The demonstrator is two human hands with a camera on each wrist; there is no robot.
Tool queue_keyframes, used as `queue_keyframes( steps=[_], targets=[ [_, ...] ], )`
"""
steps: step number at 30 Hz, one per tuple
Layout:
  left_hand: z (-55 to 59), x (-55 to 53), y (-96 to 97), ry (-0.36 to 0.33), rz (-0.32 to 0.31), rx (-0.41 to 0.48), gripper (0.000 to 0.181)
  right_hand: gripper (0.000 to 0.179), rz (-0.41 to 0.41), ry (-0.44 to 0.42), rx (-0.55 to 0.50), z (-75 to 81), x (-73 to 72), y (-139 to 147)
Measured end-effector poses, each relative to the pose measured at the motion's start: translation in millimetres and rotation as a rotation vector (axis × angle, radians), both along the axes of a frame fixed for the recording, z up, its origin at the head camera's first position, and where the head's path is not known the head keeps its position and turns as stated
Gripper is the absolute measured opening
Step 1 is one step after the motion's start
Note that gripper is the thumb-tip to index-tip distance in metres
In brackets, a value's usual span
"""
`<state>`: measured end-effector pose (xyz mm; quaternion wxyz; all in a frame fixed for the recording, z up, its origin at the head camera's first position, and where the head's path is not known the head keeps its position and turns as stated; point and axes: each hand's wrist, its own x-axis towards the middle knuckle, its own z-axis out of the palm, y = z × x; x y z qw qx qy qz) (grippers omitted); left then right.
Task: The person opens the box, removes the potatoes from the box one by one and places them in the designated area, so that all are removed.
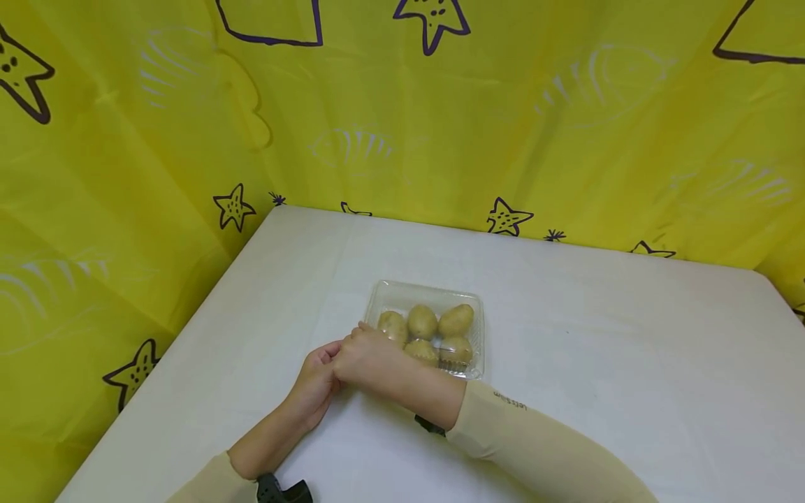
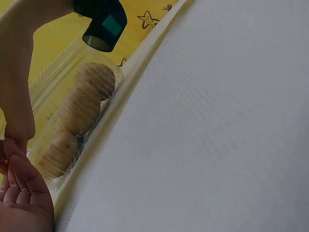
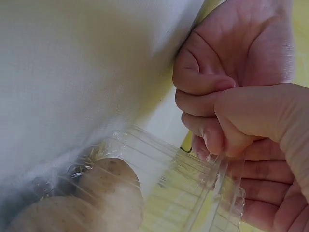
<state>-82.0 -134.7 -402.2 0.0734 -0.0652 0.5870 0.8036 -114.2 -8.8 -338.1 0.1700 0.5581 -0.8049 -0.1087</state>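
A clear plastic clamshell box (image 1: 478, 300) stands on the white table, holding several potatoes (image 1: 455, 320). Both hands meet at its near left corner. My right hand (image 1: 371, 360) reaches across from the right and grips the ridged rim, its straighter fingers (image 3: 263, 181) behind the clear plastic. My left hand (image 1: 314, 384), palm turned up, has curled fingers and pinches at the same corner, its fingertips right at the rim. In the right wrist view the thumb of the right hand overlaps the left fingers (image 3: 198, 104). The box's near left part is hidden behind the right hand in the head view.
The white table (image 1: 597, 363) extends around the box on every side. A yellow cloth (image 1: 390, 98) with drawn stars and fish hangs behind and to the left. Each wrist wears a dark camera mount (image 1: 283, 489), below beige sleeves (image 1: 541, 447).
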Motion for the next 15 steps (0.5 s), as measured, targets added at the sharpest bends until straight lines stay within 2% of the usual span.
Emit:
queue_keyframes(
  steps=[8,12,15],
  targets=[
    [-2.0,-1.0,1.2,0.022,-0.032,-0.026,0.025,0.027,0.052,0.073,-0.006,2.9,1.0,-0.3],
    [-2.1,-1.3,1.1,-0.003,-0.009,-0.039,0.022,0.025,0.052,0.081,0.0,3.6,-0.2,2.6],
    [-2.8,-1.4,0.9,-0.029,0.008,-0.036,0.021,0.018,0.068,0.126,-0.03,0.5,-2.9,7.0]
  ],
)
